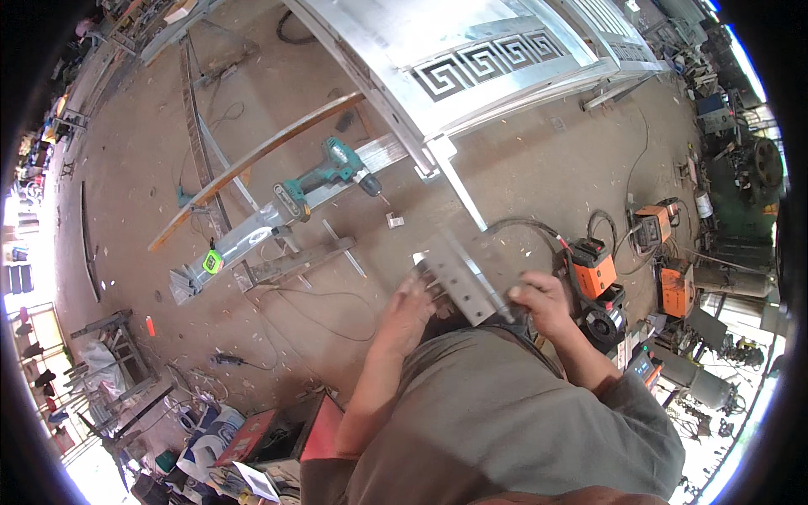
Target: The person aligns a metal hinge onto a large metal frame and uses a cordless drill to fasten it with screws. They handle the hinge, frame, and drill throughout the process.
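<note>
The left hand [404,310] has its fingers and thumb closed on the left edge of a metal hinge plate [461,284], held just in front of the body. The right hand [545,305], thumb and fingers curled, is at the plate's lower right end; blur hides whether it grips anything. The plate's long axis slants from upper left to lower right, its lower end close to the grey shirt [497,412]. It is flat, straight-edged grey metal, pierced by dark round holes, with a brighter rod-like ridge along its right side; its upper part is smeared by blur.

Just beyond the plate's upper end comes the tip of a pale metal bar [459,187], which slants down from the corner of a silvery gate panel [421,50] with a cut-out Greek-key band. To the right, an orange-and-black power unit [594,271] stands near the right hand, limiting room there. More room lies leftward, where the brown, scuffed floor [337,269] is crossed by a thin cable [337,335].

Further off at upper left, a teal cordless drill [318,175] rests on a shiny metal channel [244,240], its bit pointing to the lower right. A lime-green tape measure [213,262] sits near the channel's far end, and a long rust-brown bar [261,168] lies slantwise behind. A red box [325,427] stands beside the left forearm.
</note>
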`<control>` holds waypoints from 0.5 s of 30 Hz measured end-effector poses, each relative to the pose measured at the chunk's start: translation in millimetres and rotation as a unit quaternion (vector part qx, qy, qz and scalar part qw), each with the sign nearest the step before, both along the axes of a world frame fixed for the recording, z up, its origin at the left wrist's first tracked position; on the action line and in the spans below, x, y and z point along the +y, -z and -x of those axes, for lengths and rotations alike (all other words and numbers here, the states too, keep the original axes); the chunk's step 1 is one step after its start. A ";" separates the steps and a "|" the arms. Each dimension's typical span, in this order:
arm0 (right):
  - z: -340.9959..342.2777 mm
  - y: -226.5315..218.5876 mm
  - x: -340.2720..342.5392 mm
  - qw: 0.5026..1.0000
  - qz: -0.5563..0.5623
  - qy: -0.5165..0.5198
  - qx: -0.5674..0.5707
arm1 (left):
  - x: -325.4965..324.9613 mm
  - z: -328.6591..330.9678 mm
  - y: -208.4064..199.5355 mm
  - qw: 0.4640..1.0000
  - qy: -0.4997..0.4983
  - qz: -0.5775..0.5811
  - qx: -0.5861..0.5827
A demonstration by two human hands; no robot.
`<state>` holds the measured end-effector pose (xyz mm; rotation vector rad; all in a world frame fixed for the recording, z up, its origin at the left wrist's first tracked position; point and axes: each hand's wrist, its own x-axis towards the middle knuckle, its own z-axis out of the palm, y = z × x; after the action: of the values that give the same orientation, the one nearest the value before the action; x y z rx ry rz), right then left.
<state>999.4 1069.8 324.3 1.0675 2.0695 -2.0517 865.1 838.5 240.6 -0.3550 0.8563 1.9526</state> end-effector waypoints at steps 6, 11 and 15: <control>87.3 0.4 -55.4 0.954 -0.083 -0.277 0.081 | -56.2 27.8 -9.7 0.991 -0.118 0.064 0.005; 133.1 11.6 -82.8 0.964 0.068 -0.255 0.009 | -84.8 55.2 -29.6 0.974 -0.204 0.094 0.013; 182.5 29.8 -104.6 0.960 0.136 -0.242 0.029 | -96.1 91.4 -47.6 0.952 -0.279 0.070 0.102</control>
<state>817.0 965.2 294.5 0.4101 1.7683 -2.0372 773.7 742.4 288.2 -0.5285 1.1188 2.4882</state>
